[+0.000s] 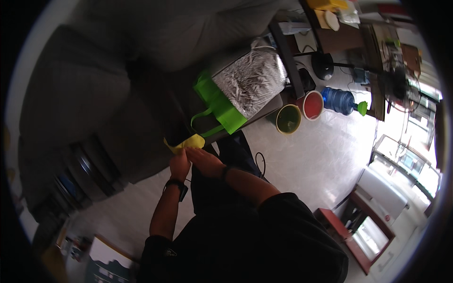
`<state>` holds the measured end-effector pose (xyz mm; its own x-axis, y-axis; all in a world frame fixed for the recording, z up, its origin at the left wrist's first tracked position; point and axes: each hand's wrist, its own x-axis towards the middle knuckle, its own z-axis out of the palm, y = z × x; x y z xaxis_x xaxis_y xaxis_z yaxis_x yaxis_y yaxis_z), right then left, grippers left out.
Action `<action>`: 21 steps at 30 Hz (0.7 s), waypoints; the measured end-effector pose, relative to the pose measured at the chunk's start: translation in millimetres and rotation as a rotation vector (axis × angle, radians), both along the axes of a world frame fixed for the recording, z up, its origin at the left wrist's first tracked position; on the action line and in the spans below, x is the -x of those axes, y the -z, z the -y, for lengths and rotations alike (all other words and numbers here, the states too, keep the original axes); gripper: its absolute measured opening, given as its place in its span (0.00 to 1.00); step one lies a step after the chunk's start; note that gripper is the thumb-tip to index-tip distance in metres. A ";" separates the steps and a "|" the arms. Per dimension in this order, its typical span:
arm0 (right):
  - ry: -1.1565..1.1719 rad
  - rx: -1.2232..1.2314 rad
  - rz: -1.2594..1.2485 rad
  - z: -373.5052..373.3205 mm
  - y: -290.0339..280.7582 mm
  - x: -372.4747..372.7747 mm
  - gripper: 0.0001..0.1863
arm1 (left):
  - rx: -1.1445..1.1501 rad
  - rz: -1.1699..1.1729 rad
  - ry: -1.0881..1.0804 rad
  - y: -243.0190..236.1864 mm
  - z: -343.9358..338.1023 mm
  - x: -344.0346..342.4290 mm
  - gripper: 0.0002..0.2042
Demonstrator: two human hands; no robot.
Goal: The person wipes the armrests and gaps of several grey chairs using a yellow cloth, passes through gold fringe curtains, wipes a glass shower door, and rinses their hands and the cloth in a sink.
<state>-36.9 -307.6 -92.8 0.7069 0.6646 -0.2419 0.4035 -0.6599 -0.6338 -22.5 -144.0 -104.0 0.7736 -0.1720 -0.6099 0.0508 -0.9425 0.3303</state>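
My left hand [180, 162] and my right hand [204, 159] are together at the middle of the view, both closed on a flat yellow piece [191, 140], perhaps cloth or paper. Its upper part shows above my fingers; the rest is hidden by them. Just beyond it, on a dark seat, lies a green tote bag [226, 117] with its loop handles toward my hands, and a crinkled silver foil bag [247, 80] lies on or in it.
Dark grey sofa [75, 75] on the left; yellow-rimmed green bucket [288, 120], red bucket [312, 106] and blue water jug [339, 101] on the pale floor [302, 165] at right; desk [339, 40] with black fan behind; red-brown furniture [330, 219] lower right.
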 end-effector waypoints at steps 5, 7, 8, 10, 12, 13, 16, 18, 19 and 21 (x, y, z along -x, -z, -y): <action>0.182 -0.187 -0.132 10.9 -3.5 -1.0 0.29 | -0.010 -0.056 0.235 -8.5 1.2 -15.0 0.07; 0.102 -0.056 -0.559 17.2 -16.0 -14.5 0.27 | -0.035 -0.164 0.266 -15.7 8.4 -24.9 0.08; 0.197 -0.071 -0.580 23.1 -24.5 -14.1 0.25 | 0.006 -0.208 0.207 -23.0 16.3 -23.0 0.08; 0.102 -0.018 -0.736 27.1 -4.6 -11.1 0.26 | 0.087 -0.142 0.084 -27.8 19.6 -6.4 0.09; 0.041 -0.017 -0.759 42.8 4.3 -28.8 0.28 | 0.236 -0.131 0.055 -45.6 28.8 -15.9 0.06; 0.061 -0.111 -0.751 57.1 4.2 -32.2 0.29 | 0.344 -0.160 -0.025 -60.0 31.3 -17.8 0.05; 0.093 -0.330 -0.702 86.3 -0.3 -49.4 0.29 | 0.544 -0.271 -0.365 -87.2 35.2 -35.6 0.04; 0.105 -0.437 -0.671 107.1 -9.7 -65.3 0.28 | 0.729 -0.307 -0.566 -116.6 50.7 -49.9 0.04; 0.100 -0.378 -0.660 120.5 -35.0 -73.4 0.26 | 0.917 -0.371 -0.796 -128.7 55.6 -49.0 0.07; 0.093 -0.318 -0.634 140.4 -61.7 -81.1 0.25 | 1.027 -0.331 -0.791 -141.0 70.6 -49.8 0.08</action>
